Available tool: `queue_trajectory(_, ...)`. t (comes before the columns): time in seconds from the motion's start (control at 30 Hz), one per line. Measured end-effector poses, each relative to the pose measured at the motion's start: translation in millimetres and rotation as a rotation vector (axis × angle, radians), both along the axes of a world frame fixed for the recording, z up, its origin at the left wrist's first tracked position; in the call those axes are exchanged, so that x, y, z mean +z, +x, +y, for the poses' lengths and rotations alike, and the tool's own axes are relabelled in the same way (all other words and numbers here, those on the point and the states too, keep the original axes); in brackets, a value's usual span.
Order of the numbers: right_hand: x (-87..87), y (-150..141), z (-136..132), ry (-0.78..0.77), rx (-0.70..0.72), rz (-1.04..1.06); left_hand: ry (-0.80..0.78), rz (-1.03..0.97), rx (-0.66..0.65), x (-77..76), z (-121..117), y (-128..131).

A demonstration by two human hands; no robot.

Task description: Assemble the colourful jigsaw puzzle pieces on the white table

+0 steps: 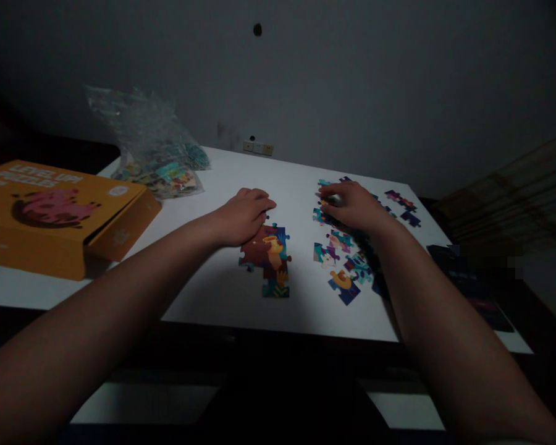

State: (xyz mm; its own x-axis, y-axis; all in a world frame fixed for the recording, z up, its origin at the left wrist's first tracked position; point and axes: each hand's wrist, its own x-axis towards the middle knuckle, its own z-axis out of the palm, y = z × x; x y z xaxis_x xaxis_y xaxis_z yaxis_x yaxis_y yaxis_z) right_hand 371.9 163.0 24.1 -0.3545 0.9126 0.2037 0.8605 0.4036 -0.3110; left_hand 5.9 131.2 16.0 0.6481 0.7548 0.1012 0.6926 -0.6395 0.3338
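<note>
- Puzzle work looks only just begun: one small joined patch of colourful cardboard puzzle pieces [267,259] lies in the middle of the table, red-brown with some blue and yellow.
- Left hand [243,215] rests on the far edge of that patch, knuckles up and fingers curled down; I cannot tell if it pinches a piece.
- Right hand [352,205] lies flat on the loose pieces to the right, with its fingers bent over one piece [327,204] at the far end of that group.
- Loose colourful puzzle pieces [345,266] are spread to the right of the patch, some teal, some pink, some blue, not joined to it.
- Two more dark purple pieces [402,207] sit farther right, apart from the others.
- Many more pieces wait in the crinkly clear plastic bag [157,161] at the far left, so I think most of the picture is not built yet.
- Beside the bag, nearer and to the left, is the open orange cardboard puzzle box [60,213] with a pink picture on it.
- All of it sits on a flat white table [213,290].
- Behind it is a plain grey wall [352,80] with a small socket [258,148], and the room is very dim.
</note>
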Motion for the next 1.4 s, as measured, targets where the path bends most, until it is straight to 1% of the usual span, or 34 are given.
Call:
queue_trajectory(0.13, -1.6, -3.1, -3.0, -0.075, -0.060, 0.091, 0.007, -0.009, 0.002, -0.7, -0.9, -0.7)
queue_trajectory(0.3, -2.8, -4.7, -8.4, -0.116, -0.002, 0.197, 0.035, -0.046, -0.008, -4.3, 0.2, -2.5)
queue_trajectory(0.4, -1.0, -2.0, -10.9, -0.140, -0.016, 0.243, 0.043, -0.060, -0.020, -5.5, 1.4, -3.4)
queue_trajectory(0.47, 0.5, 1.8, -10.9, -0.094, -0.046, 0.210, 0.040, -0.058, -0.025, -5.9, 2.2, -3.9)
queue_trajectory(0.57, 1.7, 9.3, -8.9, 0.046, -0.126, 0.136, 0.042, -0.061, -0.030, -6.7, 2.8, -4.4)
queue_trajectory(0.63, 0.6, 13.4, -7.9, 0.079, -0.164, 0.083, 0.045, -0.058, -0.025, -6.9, 2.7, -4.5)
queue_trajectory(0.7, -2.4, 14.9, -7.7, 0.061, -0.152, 0.011, 0.039, -0.053, -0.018, -6.8, 2.3, -4.3)
queue_trajectory(0.8, -8.5, 11.9, -7.5, 0.034, -0.093, -0.066, 0.025, -0.063, -0.014, -6.2, 2.3, -4.0)
queue_trajectory(0.93, -14.1, 4.6, -4.3, -0.025, -0.068, -0.053, 0.015, -0.074, -0.015, -6.0, 2.9, -4.0)
queue_trajectory(1.07, -13.9, -0.6, -4.1, -0.090, -0.093, 0.029, 0.018, -0.046, -0.006, -5.8, 2.4, -4.2)
queue_trajectory(1.17, -9.1, -3.6, -8.7, -0.145, -0.062, 0.126, 0.026, -0.053, -0.020, -5.2, 1.7, -4.4)
queue_trajectory(1.3, 3.3, -6.8, -17.4, -0.065, -0.041, 0.280, 0.031, -0.060, -0.018, -3.8, 1.0, -3.6)
queue_trajectory(1.4, 14.1, -12.0, -25.6, -0.041, -0.058, 0.505, 0.031, -0.088, -0.015, -0.4, -0.6, -1.0)
